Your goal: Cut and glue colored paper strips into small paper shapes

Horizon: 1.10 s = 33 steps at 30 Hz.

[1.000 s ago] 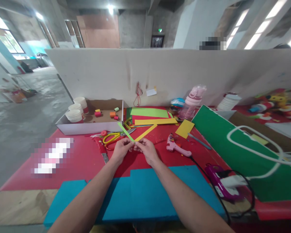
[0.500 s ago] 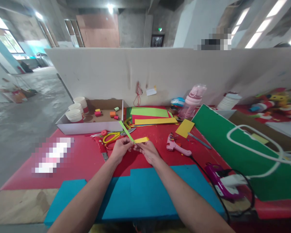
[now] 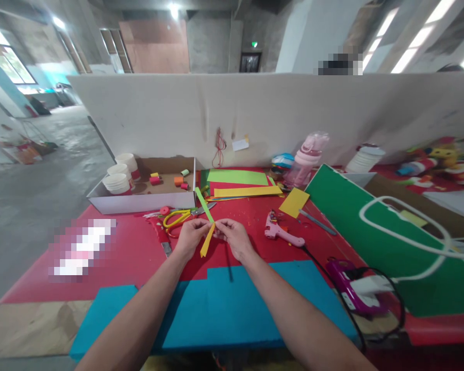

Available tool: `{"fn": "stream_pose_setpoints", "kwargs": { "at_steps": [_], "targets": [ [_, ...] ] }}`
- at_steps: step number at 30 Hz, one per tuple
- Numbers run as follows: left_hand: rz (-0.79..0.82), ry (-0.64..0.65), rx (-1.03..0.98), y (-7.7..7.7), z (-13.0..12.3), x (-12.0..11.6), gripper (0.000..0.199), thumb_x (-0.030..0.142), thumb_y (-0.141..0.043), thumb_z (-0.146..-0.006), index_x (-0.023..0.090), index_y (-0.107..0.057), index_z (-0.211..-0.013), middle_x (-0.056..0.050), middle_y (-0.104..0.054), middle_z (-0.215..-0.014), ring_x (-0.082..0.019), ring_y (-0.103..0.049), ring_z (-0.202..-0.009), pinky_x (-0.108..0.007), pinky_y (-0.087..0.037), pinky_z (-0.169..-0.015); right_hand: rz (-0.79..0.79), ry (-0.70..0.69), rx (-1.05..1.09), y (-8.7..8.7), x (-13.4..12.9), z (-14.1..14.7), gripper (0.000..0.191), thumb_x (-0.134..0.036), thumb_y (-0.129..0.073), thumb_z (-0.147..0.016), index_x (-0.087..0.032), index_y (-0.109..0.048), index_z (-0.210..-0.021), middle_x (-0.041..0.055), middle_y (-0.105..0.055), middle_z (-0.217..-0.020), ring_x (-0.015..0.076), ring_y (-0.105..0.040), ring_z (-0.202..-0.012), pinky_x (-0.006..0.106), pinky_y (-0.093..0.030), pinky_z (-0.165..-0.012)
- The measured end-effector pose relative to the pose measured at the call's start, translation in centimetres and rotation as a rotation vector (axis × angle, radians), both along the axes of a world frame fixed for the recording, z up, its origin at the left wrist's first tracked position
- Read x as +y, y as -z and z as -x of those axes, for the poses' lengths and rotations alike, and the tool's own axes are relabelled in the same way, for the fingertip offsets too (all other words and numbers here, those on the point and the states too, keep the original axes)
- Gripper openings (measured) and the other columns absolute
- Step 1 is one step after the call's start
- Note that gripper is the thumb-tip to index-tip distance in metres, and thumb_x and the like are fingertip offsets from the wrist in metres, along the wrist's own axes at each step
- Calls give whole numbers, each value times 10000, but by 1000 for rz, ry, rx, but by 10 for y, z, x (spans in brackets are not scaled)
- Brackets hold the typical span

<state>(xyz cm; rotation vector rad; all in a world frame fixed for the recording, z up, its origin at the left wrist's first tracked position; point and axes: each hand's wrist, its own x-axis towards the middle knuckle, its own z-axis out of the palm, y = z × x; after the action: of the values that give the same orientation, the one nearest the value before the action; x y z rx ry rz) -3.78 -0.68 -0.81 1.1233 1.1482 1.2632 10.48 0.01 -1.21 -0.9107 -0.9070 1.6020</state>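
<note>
Over the red tabletop (image 3: pixel 131 257), my left hand (image 3: pixel 192 236) and my right hand (image 3: pixel 234 238) meet with their fingertips pinched. Between them they hold a folded paper strip. Its green part (image 3: pixel 204 204) points up and away to the left, and its yellow part (image 3: pixel 208 241) hangs down toward me. Both parts come together at my fingertips, which hide the joint. Yellow-handled scissors (image 3: pixel 177 218) lie just left of my left hand, beside a red utility knife (image 3: pixel 162 237). To the right of my right hand rests a pink glue gun (image 3: pixel 284 235).
A shallow box (image 3: pixel 143 202) with paper cups and small paper rolls stands at the back left. Coloured paper sheets (image 3: pixel 237 178) lie behind my hands. A pink bottle (image 3: pixel 307 159), a green board (image 3: pixel 355 237) and a purple power strip (image 3: pixel 351 288) are right. Blue foam (image 3: pixel 239 309) lies in front.
The yellow part of the strip has swung from pointing right to hanging down toward me. The green part stands a little steeper. My right hand has turned slightly, and both hands keep their pinch.
</note>
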Motion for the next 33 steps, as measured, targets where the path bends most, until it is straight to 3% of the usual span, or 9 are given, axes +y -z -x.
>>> {"fn": "stream_pose_setpoints", "kwargs": {
  "at_steps": [9, 14, 18, 25, 30, 33],
  "targets": [
    [11, 17, 35, -1, 3, 1, 319, 404, -784, -598, 122, -664, -689, -30, -643, -600, -108, -558, -502, -221, -439, -502, -43, -4, -40, 1, -1, 2, 299, -386, -780, -595, -157, -659, -742, -14, -616, -596, 98, -572, -573, 256, -533, -627],
    [-23, 87, -95, -4, -2, -4, 323, 383, -745, -668, 107, -675, -819, -64, -660, -682, -111, -561, -542, -234, -441, -537, 10, 43, 44, 2, 2, 3, 333, -410, -795, -564, -167, -633, -725, -22, -612, -583, 102, -580, -550, 268, -532, -624],
    [-27, 134, 9, -9, -7, -8, 304, 353, -753, -652, 118, -665, -824, -42, -641, -689, -114, -540, -578, -229, -432, -545, 13, 70, 88, 0, 1, 4, 363, -421, -802, -542, -172, -607, -720, -14, -632, -601, 118, -596, -545, 290, -537, -624],
    [-46, -24, 16, -7, -3, -6, 234, 368, -692, -704, 152, -605, -720, 20, -550, -581, -91, -478, -532, -207, -383, -511, -28, -12, -27, 0, -1, 4, 343, -422, -780, -579, -156, -631, -738, -10, -635, -597, 108, -592, -562, 268, -536, -619],
    [-20, -35, 114, -9, -4, -7, 222, 352, -709, -677, 152, -616, -695, 25, -543, -554, -87, -462, -507, -209, -368, -496, -74, -26, -78, 2, 1, 0, 339, -427, -778, -584, -161, -644, -746, -20, -631, -608, 99, -582, -567, 265, -538, -631],
    [-22, -26, 76, -8, -2, -5, 236, 347, -719, -667, 138, -612, -657, 15, -552, -546, -83, -462, -494, -212, -359, -489, -81, -10, -130, 2, 1, 0, 345, -450, -771, -585, -160, -631, -710, -19, -623, -581, 101, -577, -530, 251, -517, -583]
  ]
}}
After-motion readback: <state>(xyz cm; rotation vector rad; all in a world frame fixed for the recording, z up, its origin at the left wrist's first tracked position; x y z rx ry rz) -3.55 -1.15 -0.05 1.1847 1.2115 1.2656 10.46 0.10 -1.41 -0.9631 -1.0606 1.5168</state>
